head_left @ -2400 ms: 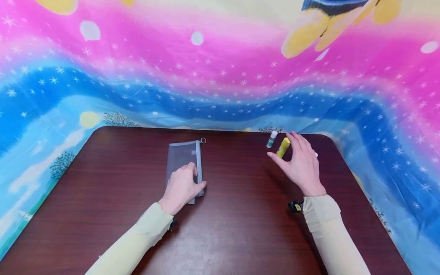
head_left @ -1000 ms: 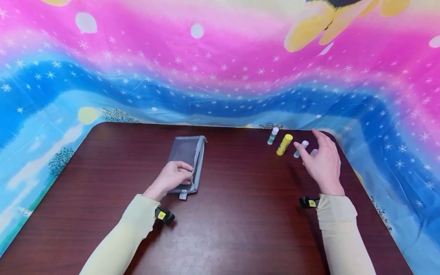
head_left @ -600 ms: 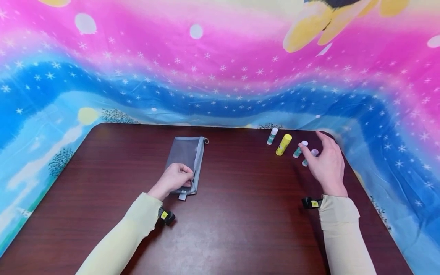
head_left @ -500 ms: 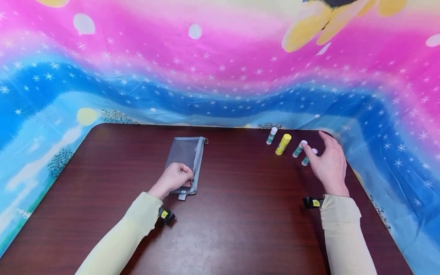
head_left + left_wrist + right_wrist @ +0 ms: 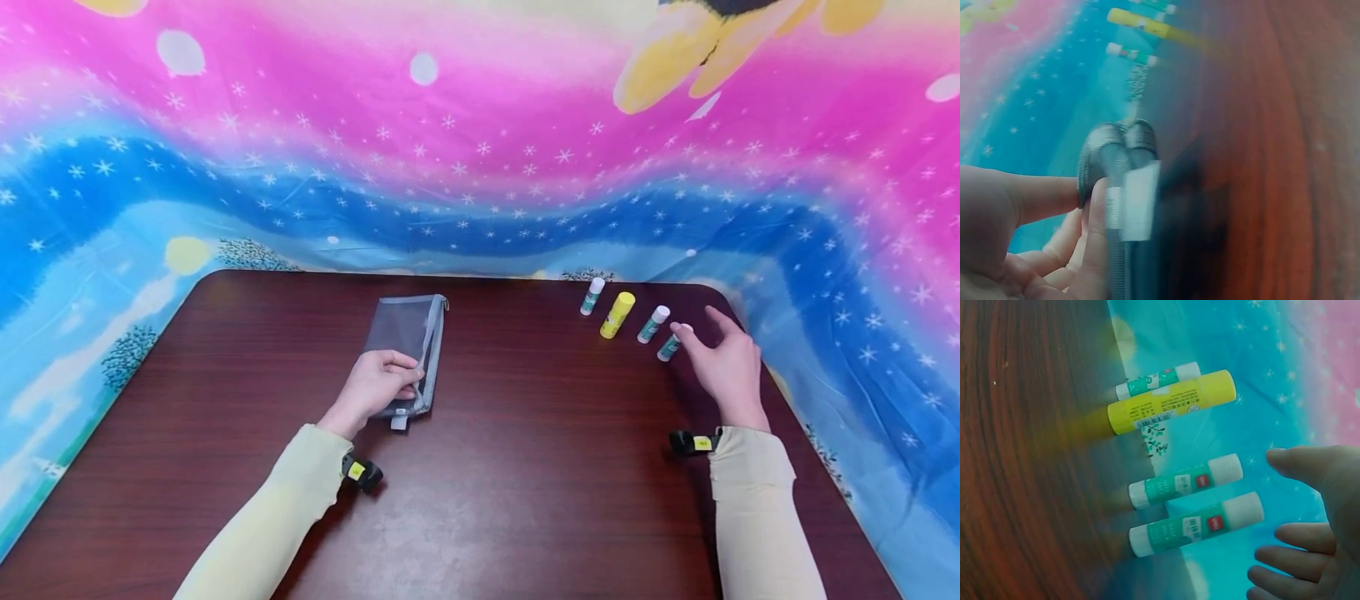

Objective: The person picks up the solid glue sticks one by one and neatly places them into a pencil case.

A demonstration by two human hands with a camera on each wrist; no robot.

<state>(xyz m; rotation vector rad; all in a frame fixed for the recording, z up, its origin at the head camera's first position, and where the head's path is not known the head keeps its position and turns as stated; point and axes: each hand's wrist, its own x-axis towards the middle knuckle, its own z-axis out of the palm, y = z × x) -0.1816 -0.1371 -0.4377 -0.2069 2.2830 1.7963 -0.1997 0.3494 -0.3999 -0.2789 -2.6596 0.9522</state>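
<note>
Glue sticks, four, standing in a slanting row at the far right corner of the table [image 5: 525,467]. Right hand [image 5: 723,367]: fingers spread and relaxed, holding nothing, thumb tip just beside the nearest green-and-white glue stick [image 5: 669,345]; whether it touches cannot be told. In the right wrist view that stick [image 5: 1197,525] stands closest to the fingers [image 5: 1291,534], with a second green-and-white glue stick [image 5: 1186,480] just beside it. Next outward: yellow glue stick [image 5: 617,314], larger than the others; then a third green-and-white glue stick [image 5: 592,296], nearest the far table edge. The sticks are close together, none touching.

Left hand [image 5: 375,387]: fingers curled, pinching the near end of a grey mesh zip pouch [image 5: 405,337]. In the left wrist view the fingers [image 5: 1094,237] grip the pouch's zip edge beside a white label tab [image 5: 1138,200]. Pouch lies flat left of table centre, long axis running away from the person, zip pull at its far end, well apart from the glue sticks.

Table: dark reddish wood grain, rounded corners. Behind and around it: pink, blue and yellow star-printed cloth [image 5: 480,167]. Both forearms in pale yellow sleeves [image 5: 757,517].
</note>
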